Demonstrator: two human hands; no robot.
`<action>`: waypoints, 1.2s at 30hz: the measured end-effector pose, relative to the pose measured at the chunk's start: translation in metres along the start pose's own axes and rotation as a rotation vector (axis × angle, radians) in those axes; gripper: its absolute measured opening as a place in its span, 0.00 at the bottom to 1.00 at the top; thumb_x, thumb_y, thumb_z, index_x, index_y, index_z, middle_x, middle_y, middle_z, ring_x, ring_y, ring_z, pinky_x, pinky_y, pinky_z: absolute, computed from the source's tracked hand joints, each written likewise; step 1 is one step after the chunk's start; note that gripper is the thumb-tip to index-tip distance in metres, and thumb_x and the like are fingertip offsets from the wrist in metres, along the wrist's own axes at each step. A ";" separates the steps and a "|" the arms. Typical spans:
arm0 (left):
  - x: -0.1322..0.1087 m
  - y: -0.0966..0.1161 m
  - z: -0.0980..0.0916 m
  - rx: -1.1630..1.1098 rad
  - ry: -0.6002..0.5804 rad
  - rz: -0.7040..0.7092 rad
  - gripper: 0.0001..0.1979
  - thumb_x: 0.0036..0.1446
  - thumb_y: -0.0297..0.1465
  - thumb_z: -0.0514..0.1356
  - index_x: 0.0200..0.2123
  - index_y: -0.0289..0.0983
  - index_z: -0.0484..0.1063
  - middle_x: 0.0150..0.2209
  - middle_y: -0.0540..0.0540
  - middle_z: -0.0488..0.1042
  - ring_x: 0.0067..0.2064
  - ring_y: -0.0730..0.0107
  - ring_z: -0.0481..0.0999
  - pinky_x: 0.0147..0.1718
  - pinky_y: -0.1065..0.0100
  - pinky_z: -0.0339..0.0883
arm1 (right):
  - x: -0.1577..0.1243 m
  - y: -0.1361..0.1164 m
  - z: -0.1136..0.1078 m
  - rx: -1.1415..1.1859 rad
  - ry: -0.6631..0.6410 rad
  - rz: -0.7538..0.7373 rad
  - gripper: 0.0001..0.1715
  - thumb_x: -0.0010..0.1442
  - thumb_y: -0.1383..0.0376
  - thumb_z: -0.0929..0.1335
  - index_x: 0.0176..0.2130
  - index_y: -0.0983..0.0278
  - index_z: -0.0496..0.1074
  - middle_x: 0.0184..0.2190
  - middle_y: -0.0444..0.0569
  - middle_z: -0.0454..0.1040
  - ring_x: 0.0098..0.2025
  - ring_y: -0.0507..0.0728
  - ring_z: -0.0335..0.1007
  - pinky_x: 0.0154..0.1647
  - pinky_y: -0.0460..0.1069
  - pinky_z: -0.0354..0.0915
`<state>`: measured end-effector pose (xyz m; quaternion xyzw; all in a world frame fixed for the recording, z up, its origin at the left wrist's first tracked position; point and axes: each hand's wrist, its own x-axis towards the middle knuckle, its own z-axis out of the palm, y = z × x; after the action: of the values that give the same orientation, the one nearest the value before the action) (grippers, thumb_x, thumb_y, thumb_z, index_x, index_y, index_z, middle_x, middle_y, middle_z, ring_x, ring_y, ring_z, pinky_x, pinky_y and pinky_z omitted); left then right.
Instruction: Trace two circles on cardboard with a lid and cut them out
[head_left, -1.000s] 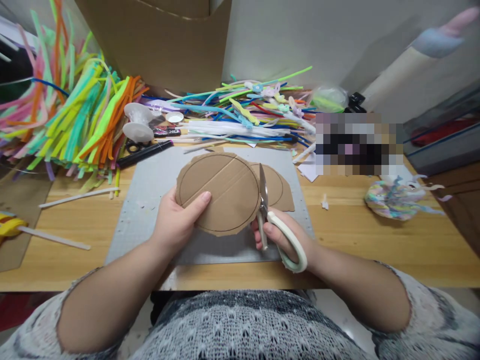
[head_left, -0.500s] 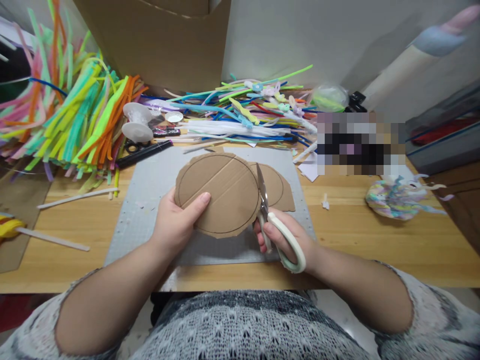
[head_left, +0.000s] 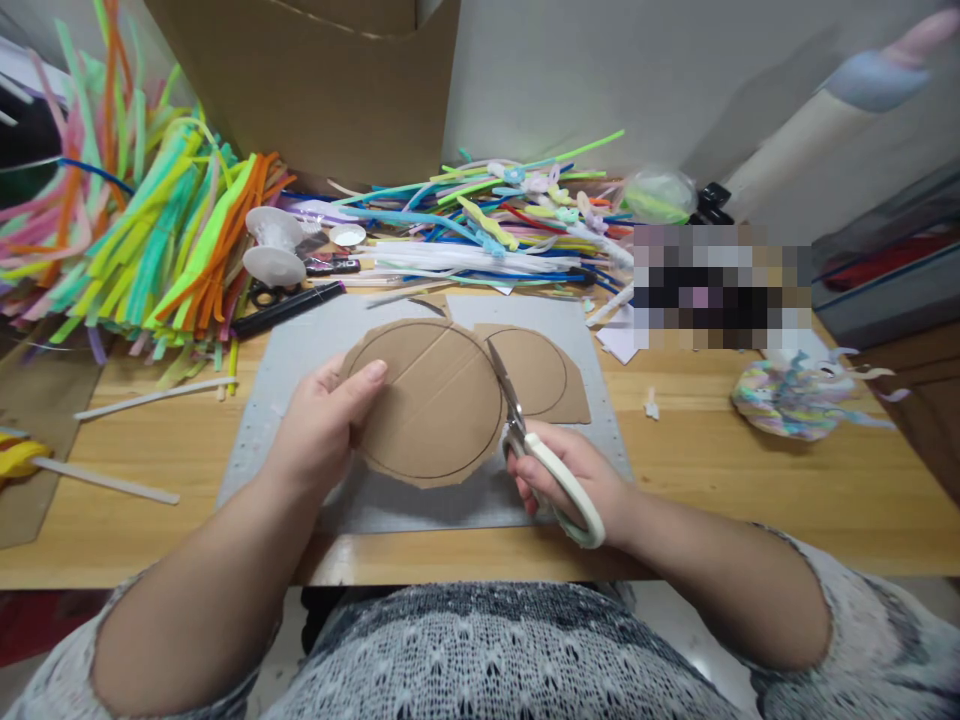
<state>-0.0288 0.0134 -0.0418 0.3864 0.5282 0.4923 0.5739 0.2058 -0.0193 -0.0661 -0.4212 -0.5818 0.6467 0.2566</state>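
My left hand [head_left: 324,425] grips the left edge of a roughly cut brown cardboard disc [head_left: 431,405] with a pencilled circle on it, thumb on top. My right hand [head_left: 577,475] is closed through the white handles of a pair of scissors [head_left: 536,450]. The blades point up and left along the disc's right edge. A second cardboard piece [head_left: 544,375] with a drawn circle lies flat behind the blades. Both sit over a grey cutting mat [head_left: 300,350].
Heaps of coloured pipe cleaners [head_left: 150,240] cover the left and back of the wooden table [head_left: 712,470]. A white spool [head_left: 274,245], a black marker [head_left: 289,305], a pastel wreath-like piece [head_left: 787,400] at right and a big cardboard box [head_left: 315,80] behind.
My left hand has turned and shifted the disc to the left and slid higher up its edge. The scissors have tilted so the blades point more to the left.
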 end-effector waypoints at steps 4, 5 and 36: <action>0.000 0.003 -0.002 0.093 0.008 -0.046 0.18 0.44 0.38 0.68 0.38 0.36 0.76 0.33 0.46 0.79 0.34 0.60 0.78 0.29 0.68 0.73 | 0.001 0.000 0.000 -0.021 -0.056 0.001 0.24 0.56 0.45 0.63 0.28 0.63 0.59 0.21 0.40 0.61 0.21 0.47 0.59 0.20 0.44 0.60; -0.001 0.002 -0.001 0.125 0.013 -0.046 0.18 0.43 0.38 0.69 0.37 0.36 0.76 0.33 0.46 0.79 0.33 0.60 0.78 0.28 0.68 0.73 | 0.001 0.000 -0.001 -0.022 -0.070 -0.012 0.25 0.56 0.44 0.63 0.30 0.63 0.59 0.22 0.41 0.61 0.22 0.48 0.59 0.21 0.45 0.60; -0.006 -0.001 0.002 0.095 -0.006 -0.076 0.18 0.44 0.38 0.67 0.37 0.34 0.77 0.31 0.42 0.79 0.32 0.56 0.78 0.27 0.63 0.75 | -0.003 -0.002 0.002 -0.012 -0.055 -0.005 0.24 0.58 0.46 0.62 0.29 0.64 0.59 0.24 0.42 0.61 0.22 0.47 0.59 0.21 0.45 0.62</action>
<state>-0.0268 0.0077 -0.0413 0.3943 0.5636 0.4434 0.5747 0.2055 -0.0227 -0.0633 -0.4035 -0.5933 0.6540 0.2397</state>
